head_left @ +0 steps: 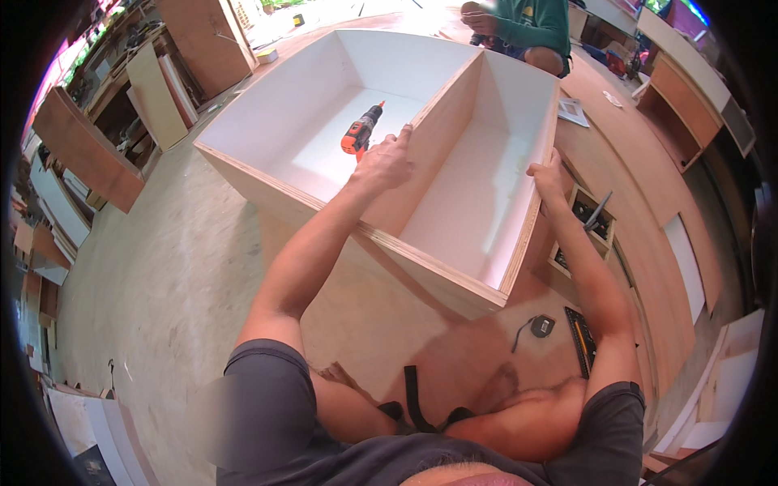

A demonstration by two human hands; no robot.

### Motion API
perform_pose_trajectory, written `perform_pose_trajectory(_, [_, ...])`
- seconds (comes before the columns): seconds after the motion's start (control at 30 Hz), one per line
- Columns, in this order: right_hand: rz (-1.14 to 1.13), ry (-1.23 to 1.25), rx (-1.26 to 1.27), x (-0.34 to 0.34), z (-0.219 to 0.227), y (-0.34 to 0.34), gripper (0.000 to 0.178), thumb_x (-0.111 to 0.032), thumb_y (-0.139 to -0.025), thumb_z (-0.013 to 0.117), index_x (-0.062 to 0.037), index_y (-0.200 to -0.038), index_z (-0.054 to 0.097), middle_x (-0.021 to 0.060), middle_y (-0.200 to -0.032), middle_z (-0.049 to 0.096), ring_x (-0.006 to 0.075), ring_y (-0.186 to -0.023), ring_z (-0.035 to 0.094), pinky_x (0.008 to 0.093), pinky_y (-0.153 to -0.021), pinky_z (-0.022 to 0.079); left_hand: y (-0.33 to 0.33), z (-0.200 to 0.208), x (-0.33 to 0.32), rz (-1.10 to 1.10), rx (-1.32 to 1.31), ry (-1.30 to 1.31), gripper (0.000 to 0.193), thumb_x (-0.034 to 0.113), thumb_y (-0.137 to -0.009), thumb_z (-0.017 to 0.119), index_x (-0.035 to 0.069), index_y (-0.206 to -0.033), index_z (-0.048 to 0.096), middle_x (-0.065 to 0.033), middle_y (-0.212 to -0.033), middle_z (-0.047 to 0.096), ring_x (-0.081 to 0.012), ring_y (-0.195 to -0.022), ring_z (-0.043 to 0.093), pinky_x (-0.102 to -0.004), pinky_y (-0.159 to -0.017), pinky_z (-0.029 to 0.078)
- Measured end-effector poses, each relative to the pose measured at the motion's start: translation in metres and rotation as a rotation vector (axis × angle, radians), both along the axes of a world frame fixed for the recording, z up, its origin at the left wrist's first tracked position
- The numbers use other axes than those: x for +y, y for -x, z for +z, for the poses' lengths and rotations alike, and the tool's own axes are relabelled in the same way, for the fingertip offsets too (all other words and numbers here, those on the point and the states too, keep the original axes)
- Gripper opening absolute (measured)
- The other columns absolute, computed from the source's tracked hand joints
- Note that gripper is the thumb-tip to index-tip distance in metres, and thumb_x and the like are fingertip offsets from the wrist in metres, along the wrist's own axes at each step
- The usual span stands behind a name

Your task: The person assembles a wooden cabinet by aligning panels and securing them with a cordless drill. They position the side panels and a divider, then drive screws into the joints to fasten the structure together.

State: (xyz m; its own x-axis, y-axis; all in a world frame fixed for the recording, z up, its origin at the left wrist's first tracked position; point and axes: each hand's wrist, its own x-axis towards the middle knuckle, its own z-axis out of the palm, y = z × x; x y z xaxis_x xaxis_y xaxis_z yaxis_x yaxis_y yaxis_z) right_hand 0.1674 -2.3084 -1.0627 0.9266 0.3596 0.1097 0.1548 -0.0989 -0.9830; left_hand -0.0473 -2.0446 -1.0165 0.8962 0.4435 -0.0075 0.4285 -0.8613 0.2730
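In front of me lies a plywood cabinet box [292,194] with white inner faces, its open side up. A plywood divider [438,150] splits it into a wide left compartment and a narrower right one. My left hand [387,162] is closed over the divider's upper edge, its fingers partly hidden. My right hand [549,185] grips the edge of the right side panel [525,235], thumb on the inner side. An orange and black cordless drill [361,131] lies in the left compartment beside my left hand, its handle partly hidden.
A wooden tray [600,231] of tools stands right of the box. A tape measure [541,326] and a black square-like tool [580,336] lie on the floor near my right leg. Another person in a green sleeve [527,28] crouches beyond the box. Boards [97,150] lean at left.
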Motion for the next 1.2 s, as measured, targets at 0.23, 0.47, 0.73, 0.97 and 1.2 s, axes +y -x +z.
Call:
perform_pose_trajectory(0.23, [-0.025, -0.015, 0.022, 0.007, 0.006, 0.010, 0.084, 0.004, -0.076, 0.058, -0.0013, -0.154, 0.027, 0.0162, -0.128, 0.056, 0.0255, -0.115, 0.058, 0.0369, -0.098, 0.050, 0.000, -0.002, 0.005, 0.022, 0.009, -0.001, 0.084, 0.027, -0.092, 0.065, 0.012, -0.162, 0.022, -0.0247, -0.133, 0.058, -0.0422, -0.119, 0.062, -0.0512, -0.100, 0.052])
perform_pose_trajectory(0.47, [0.006, 0.002, 0.007, 0.004, 0.000, -0.001, 0.086, 0.005, -0.075, 0.058, -0.0008, -0.155, 0.024, 0.0165, -0.129, 0.055, 0.0252, -0.115, 0.058, 0.0362, -0.095, 0.050, 0.002, 0.002, 0.001, 0.001, 0.004, 0.008, 0.082, 0.026, -0.094, 0.066, 0.012, -0.162, 0.021, -0.0250, -0.133, 0.058, -0.0421, -0.119, 0.062, -0.0505, -0.099, 0.053])
perform_pose_trajectory(0.73, [0.013, -0.030, -0.018, 0.003, -0.015, -0.012, 0.086, 0.004, -0.077, 0.056, -0.0048, -0.156, 0.024, 0.0192, -0.135, 0.051, 0.0282, -0.120, 0.055, 0.0387, -0.100, 0.049, -0.001, -0.003, 0.003, -0.002, -0.002, 0.009, 0.085, 0.025, -0.094, 0.067, 0.012, -0.163, 0.019, -0.0256, -0.133, 0.057, -0.0416, -0.121, 0.061, -0.0501, -0.101, 0.053])
perform_pose_trajectory(0.97, [0.025, -0.068, 0.003, 0.003, -0.004, 0.000, 0.082, 0.004, -0.074, 0.057, -0.0006, -0.151, 0.031, 0.0171, -0.130, 0.052, 0.0280, -0.120, 0.055, 0.0385, -0.103, 0.047, 0.002, -0.003, 0.003, -0.003, 0.002, 0.005, 0.085, 0.025, -0.094, 0.067, 0.010, -0.163, 0.019, -0.0257, -0.133, 0.056, -0.0416, -0.118, 0.063, -0.0504, -0.100, 0.054])
perform_pose_trajectory(1.2, [0.008, -0.044, 0.003, 0.003, -0.003, -0.001, 0.081, 0.004, -0.073, 0.057, 0.0005, -0.150, 0.032, 0.0186, -0.131, 0.052, 0.0287, -0.120, 0.056, 0.0395, -0.103, 0.047, 0.002, -0.001, 0.002, -0.011, 0.003, -0.004, 0.085, 0.026, -0.094, 0.067, 0.010, -0.162, 0.019, -0.0265, -0.133, 0.056, -0.0418, -0.118, 0.063, -0.0503, -0.100, 0.054])
